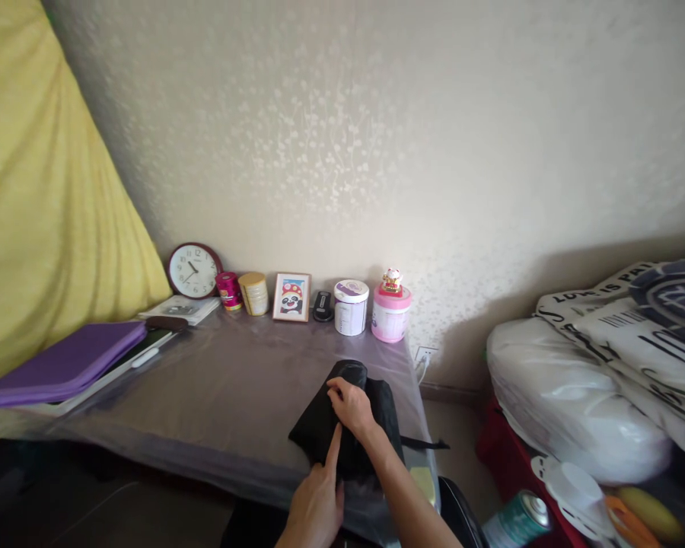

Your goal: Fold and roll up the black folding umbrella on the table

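A piece of black folded fabric (313, 422), perhaps a bag, lies at the right front of the table, its near edge by my body. A thin black strap (425, 442) sticks out past the table's right edge. My right hand (351, 403) rests on top, fingers curled and pinched at the cloth. Below it, my left hand (317, 498) is at the fabric's near side, index finger stretched along the surface, thumb close to the cloth. Its other fingers are curled and mostly hidden, and the hand seems to grip the edge.
Along the wall stand a clock (194, 271), a pink can (228, 291), a yellow-lidded jar (254, 294), a panda picture (291, 297), a white tub (351, 307) and a pink tub (391, 313) bearing a cat figurine (391, 281). A purple folder (68, 361) lies left; a spray can (519, 517) stands right.
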{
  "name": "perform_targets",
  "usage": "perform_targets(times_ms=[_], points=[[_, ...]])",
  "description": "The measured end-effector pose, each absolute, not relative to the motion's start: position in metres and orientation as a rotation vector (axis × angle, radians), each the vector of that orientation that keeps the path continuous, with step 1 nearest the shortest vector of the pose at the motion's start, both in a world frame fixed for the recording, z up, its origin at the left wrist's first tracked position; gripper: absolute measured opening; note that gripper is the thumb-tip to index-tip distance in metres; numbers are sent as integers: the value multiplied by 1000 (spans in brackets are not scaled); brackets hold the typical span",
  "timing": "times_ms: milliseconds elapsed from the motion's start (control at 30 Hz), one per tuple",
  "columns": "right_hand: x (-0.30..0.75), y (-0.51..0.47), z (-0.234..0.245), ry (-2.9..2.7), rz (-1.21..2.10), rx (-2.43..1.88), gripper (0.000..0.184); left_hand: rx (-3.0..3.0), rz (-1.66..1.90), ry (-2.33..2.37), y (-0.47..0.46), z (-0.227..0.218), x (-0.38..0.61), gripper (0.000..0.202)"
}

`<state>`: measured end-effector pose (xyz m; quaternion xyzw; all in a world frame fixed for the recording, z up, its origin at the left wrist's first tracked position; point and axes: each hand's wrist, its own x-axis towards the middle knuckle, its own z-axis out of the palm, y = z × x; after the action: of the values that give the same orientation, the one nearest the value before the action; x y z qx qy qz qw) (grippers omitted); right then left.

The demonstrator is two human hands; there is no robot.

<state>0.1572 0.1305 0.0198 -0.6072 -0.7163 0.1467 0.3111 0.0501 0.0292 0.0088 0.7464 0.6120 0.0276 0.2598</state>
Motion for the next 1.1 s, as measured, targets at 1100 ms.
perform_targets(times_ms=[1100], points=[[188, 134, -3, -2014, -27, -1400, 30, 1926, 175, 1675, 36, -10, 47, 71]])
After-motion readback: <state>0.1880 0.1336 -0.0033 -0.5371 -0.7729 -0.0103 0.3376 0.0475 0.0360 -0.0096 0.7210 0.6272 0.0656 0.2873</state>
